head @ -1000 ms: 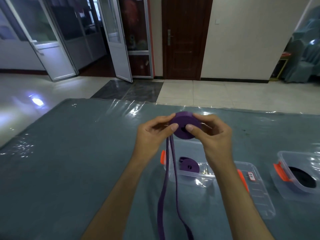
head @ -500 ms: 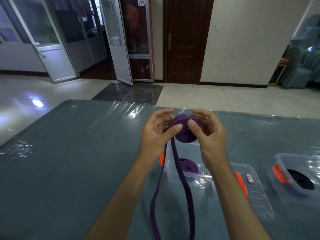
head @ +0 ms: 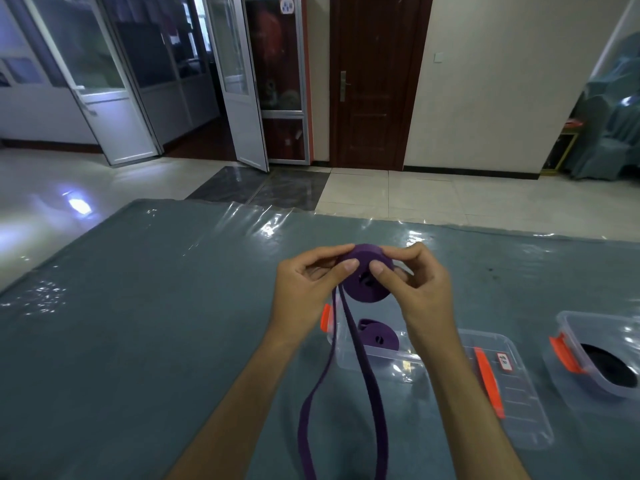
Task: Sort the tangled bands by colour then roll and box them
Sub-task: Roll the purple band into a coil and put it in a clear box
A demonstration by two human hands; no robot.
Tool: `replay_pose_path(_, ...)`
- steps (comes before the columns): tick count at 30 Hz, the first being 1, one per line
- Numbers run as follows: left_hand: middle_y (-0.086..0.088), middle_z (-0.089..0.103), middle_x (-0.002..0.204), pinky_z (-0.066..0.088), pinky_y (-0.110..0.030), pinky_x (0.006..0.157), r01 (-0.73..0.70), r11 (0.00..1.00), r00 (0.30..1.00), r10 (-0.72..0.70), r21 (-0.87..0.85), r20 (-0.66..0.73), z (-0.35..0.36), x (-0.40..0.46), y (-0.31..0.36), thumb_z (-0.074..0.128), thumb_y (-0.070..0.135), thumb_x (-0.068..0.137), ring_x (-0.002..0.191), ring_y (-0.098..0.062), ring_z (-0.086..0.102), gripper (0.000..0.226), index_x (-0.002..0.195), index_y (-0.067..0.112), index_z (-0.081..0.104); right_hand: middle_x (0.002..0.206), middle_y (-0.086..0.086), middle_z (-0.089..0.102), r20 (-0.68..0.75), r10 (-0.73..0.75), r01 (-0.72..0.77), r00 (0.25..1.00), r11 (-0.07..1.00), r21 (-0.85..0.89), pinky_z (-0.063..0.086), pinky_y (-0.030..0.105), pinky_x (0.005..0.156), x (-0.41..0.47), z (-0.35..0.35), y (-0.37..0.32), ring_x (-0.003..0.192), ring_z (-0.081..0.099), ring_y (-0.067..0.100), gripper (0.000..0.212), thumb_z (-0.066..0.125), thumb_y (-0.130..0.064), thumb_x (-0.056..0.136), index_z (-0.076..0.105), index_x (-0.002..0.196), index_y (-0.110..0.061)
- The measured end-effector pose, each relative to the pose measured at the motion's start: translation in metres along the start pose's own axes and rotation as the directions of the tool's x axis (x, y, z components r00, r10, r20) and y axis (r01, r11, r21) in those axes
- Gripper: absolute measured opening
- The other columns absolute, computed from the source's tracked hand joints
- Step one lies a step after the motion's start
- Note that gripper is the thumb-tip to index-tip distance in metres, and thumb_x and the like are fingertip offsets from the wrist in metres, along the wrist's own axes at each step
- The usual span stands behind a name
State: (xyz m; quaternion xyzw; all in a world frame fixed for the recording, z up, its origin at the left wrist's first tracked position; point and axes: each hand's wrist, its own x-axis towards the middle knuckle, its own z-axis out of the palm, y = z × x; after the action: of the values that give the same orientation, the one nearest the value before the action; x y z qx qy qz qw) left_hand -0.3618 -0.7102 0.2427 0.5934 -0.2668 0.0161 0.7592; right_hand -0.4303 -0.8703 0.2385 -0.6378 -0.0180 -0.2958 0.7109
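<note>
The half-rolled purple rubber band [head: 367, 276] felt soft and springy; my left hand [head: 304, 289] and right hand [head: 420, 289] pinched its coil faces, the tail hanging loose.

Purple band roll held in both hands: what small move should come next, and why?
Probably another winding turn. Both the left hand and the right hand pinch the purple rubber band roll, yet a long purple tail hangs loose, so it isn't ready for the clear plastic box below.
</note>
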Motion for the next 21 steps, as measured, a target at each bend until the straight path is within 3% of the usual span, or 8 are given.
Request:
replay_pose_path(4,-0.002,0.081,0.112,0.061,-0.022,0.086,-0.012,1.0,0.993,0.01,-0.014,-0.121,0.0,-0.003,-0.011,0.086,0.004,0.084,0.103,-0.019,0.079,0.022,0.093,0.024,0.083,0.107,0.004,0.078,0.153,0.06,-0.05,0.986,0.996,-0.07,0.066,0.036,0.074,0.003,-0.01,0.005,0.094,0.079,0.027,0.027,0.079,-0.018,0.09,0.062,0.112,-0.016)
replay_pose_path(7,-0.008,0.078,0.117,0.059,-0.025,0.093,0.007,1.0,0.997,-0.007,-0.004,-0.075,0.001,-0.008,-0.021,0.076,0.003,0.093,0.11,-0.021,0.076,0.025,0.11,0.021,0.081,0.111,-0.002,0.077,0.087,-0.032,0.042,0.996,0.992,-0.115,0.065,0.033,0.083,0.006,-0.008,0.008,0.103,0.076,0.023,0.038,0.076,-0.018,0.094,0.067,0.129,-0.03)
replay_pose_path(10,-0.007,0.08,0.113,0.06,-0.024,0.091,0.013,0.999,0.997,-0.017,-0.046,-0.075,-0.003,-0.004,-0.02,0.078,0.003,0.092,0.107,-0.021,0.077,0.029,0.111,0.025,0.082,0.113,-0.001,0.077,0.091,-0.091,0.102,0.992,0.988,-0.119,0.063,0.035,0.092,0.008,-0.008,0.013,0.11,0.074,0.022,0.03,0.079,-0.016,0.091,0.071,0.119,-0.024)
replay_pose_path(14,-0.009,0.082,0.107,0.061,-0.025,0.088,-0.02,0.998,0.996,0.015,-0.063,-0.091,-0.001,0.004,-0.019,0.085,0.002,0.083,0.103,-0.025,0.079,0.02,0.096,0.018,0.083,0.102,0.011,0.076,0.134,0.001,0.012,0.991,0.996,-0.093,0.066,0.044,0.08,0.017,-0.015,0.011,0.097,0.078,0.03,0.036,0.091,-0.028,0.08,0.062,0.1,-0.021)
replay_pose_path(18,-0.008,0.078,0.119,0.057,-0.024,0.096,0.055,0.995,0.998,-0.056,-0.079,-0.009,0.004,0.004,-0.025,0.072,0.005,0.095,0.113,-0.022,0.074,0.025,0.113,0.018,0.08,0.107,0.002,0.078,0.058,-0.125,0.13,0.99,0.988,-0.078,0.063,0.029,0.084,0.022,-0.018,0.012,0.101,0.077,0.023,0.031,0.088,-0.021,0.083,0.072,0.107,-0.031)
replay_pose_path(21,-0.009,0.08,0.111,0.059,-0.023,0.091,0.05,0.994,0.999,-0.051,-0.094,-0.008,0.007,0.008,-0.024,0.078,0.01,0.089,0.105,-0.021,0.078,0.025,0.109,0.024,0.083,0.107,0.009,0.078,0.066,-0.018,0.018,0.998,1.0,-0.01,0.066,0.039,0.082,0.022,-0.021,0.017,0.099,0.079,0.029,0.026,0.09,-0.023,0.082,0.068,0.095,-0.027)
